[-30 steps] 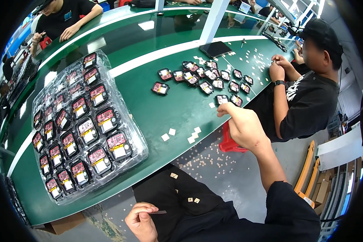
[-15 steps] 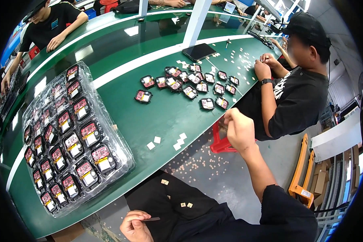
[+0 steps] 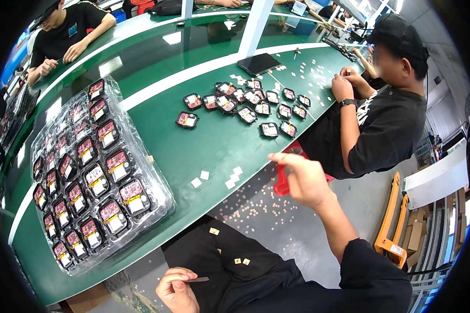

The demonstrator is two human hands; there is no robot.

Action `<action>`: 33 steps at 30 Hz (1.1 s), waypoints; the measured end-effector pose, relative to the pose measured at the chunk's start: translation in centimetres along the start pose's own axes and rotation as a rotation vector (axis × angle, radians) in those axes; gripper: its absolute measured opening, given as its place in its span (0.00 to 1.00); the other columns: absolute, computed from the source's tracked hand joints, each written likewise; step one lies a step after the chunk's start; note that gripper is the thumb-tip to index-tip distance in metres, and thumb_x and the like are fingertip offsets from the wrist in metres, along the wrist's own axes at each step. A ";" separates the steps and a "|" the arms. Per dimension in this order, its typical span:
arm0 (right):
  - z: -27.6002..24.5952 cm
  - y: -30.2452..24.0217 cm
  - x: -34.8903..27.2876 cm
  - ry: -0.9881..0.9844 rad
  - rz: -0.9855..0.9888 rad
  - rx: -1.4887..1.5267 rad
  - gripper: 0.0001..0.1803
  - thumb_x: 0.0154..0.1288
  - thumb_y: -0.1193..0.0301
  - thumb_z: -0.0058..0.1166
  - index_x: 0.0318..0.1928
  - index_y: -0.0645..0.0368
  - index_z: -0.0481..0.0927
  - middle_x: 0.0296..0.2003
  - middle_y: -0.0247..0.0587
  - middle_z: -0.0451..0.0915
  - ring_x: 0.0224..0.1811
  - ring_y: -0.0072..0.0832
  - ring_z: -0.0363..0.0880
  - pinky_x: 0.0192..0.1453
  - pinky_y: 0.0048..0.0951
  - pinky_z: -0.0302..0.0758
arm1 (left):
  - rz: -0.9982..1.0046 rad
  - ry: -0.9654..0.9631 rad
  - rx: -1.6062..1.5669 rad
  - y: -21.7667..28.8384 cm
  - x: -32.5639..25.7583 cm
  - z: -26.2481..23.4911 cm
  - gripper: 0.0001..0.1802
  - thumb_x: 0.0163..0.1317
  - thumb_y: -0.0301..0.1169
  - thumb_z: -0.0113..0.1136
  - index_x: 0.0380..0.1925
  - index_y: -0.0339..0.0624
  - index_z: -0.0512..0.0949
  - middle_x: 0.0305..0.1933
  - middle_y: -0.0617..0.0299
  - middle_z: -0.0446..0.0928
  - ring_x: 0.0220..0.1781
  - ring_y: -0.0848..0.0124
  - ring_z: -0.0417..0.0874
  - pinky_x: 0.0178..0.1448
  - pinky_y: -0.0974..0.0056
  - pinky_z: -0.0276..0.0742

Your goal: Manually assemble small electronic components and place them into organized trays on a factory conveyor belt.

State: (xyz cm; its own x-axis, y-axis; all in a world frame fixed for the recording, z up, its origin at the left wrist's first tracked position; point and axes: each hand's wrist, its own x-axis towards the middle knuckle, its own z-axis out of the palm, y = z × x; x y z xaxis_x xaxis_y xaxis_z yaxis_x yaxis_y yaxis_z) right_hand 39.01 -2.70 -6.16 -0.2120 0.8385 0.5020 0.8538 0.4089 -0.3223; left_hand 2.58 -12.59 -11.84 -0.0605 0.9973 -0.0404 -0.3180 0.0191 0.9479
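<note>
Low in the view, over my lap, my left hand (image 3: 177, 291) pinches a thin grey flat strip (image 3: 197, 279) between thumb and fingers. My right hand (image 3: 307, 180) hovers off the table's front edge with its index finger stretched out to the left and the other fingers bent; I see nothing in it. Nearest to it on the green table (image 3: 177, 156) lie a few small white square pads (image 3: 230, 184) and a loose group of black square casings (image 3: 269, 130) with red circuit boards and white blocks inside. Small square pieces (image 3: 242, 262) rest on my dark trousers.
On the left stands a clear plastic tray (image 3: 159, 201) full of similar casings. A dark tablet (image 3: 258, 64) lies near a white post (image 3: 256, 31). A co-worker (image 3: 386, 115) sits at the right by a red stool (image 3: 282, 182). Small squares litter the floor (image 3: 277, 240).
My right hand has dropped slightly and its index finger now stretches out to the left. My left hand keeps the strip in nearly the same place. The co-worker across the table has lifted a hand.
</note>
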 end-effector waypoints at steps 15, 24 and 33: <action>3.2 -5.1 2.4 -0.198 -0.128 -0.021 0.14 0.56 0.80 0.57 0.45 0.56 0.81 0.29 0.38 0.82 0.29 0.36 0.82 0.30 0.37 0.78 | 0.014 0.042 -0.018 0.1 -0.7 -1.2 0.20 0.73 0.41 0.64 0.38 0.30 0.78 0.41 0.47 0.80 0.42 0.61 0.83 0.50 0.58 0.82; 5.3 -5.9 4.1 -0.238 -0.119 0.005 0.13 0.58 0.78 0.57 0.45 0.57 0.80 0.25 0.40 0.81 0.25 0.38 0.81 0.30 0.40 0.78 | 0.006 0.035 -0.023 -0.1 -0.5 -1.4 0.20 0.73 0.41 0.65 0.38 0.31 0.79 0.41 0.47 0.80 0.41 0.61 0.82 0.50 0.59 0.81; 5.6 -5.9 5.6 -0.327 -0.193 -0.120 0.19 0.58 0.75 0.57 0.51 0.56 0.76 0.37 0.39 0.83 0.29 0.35 0.82 0.29 0.38 0.79 | 0.000 0.031 -0.029 -0.3 -0.3 -1.2 0.20 0.73 0.41 0.64 0.37 0.30 0.79 0.41 0.47 0.80 0.41 0.61 0.83 0.50 0.59 0.81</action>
State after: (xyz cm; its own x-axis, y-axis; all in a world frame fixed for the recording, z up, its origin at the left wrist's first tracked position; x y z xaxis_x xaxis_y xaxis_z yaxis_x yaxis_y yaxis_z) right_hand 30.18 1.59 -5.92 -0.4974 0.8289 0.2560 0.8290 0.5411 -0.1413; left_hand 1.60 -12.95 -12.49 -0.0899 0.9947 -0.0509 -0.3455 0.0168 0.9383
